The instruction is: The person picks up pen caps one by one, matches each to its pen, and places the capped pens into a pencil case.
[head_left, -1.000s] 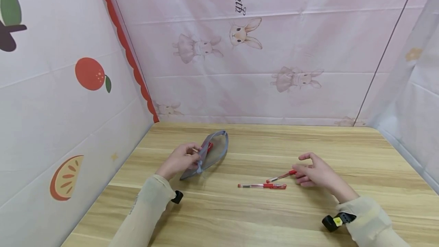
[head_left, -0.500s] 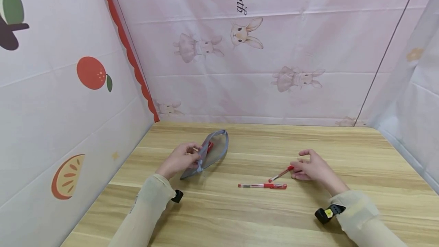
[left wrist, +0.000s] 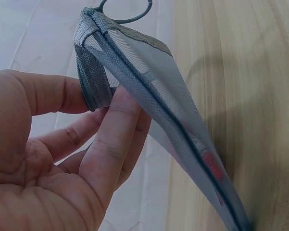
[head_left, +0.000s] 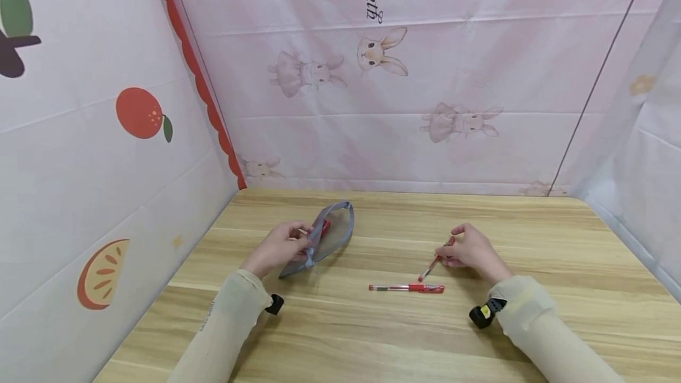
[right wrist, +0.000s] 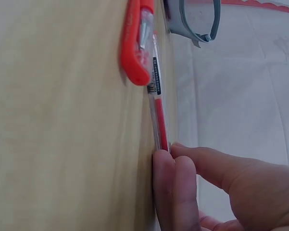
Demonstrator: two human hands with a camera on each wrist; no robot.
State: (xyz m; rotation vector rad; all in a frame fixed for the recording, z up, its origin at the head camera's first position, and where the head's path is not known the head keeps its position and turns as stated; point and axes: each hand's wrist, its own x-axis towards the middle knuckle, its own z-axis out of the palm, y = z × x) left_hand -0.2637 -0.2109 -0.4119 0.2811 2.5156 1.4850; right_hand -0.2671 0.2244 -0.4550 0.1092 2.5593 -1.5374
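My left hand (head_left: 282, 247) pinches the near edge of a grey-blue zippered mesh pouch (left wrist: 158, 106), whose mouth gapes toward the right. Inside the pouch shows something red (head_left: 326, 227), and red also shows through the mesh in the left wrist view. With thumb and fingertips, my right hand (head_left: 468, 250) pinches a clear-barrelled red gel pen (right wrist: 159, 115) by its cap half; its other end points toward the near left, low over the table. Just in front of that tip a second red gel pen (head_left: 407, 289) lies flat, its capped end to the right.
The wood-grain table (head_left: 340, 336) ends at a pink rabbit-print cloth wall (head_left: 393, 146) behind. A white fruit-print cloth (head_left: 106, 182) rises on the left, and a pale cloth (head_left: 649, 182) on the right.
My right hand has moved left and slightly away from me, swinging the pen to a steeper angle as it grips it. The left hand and pouch stay put.
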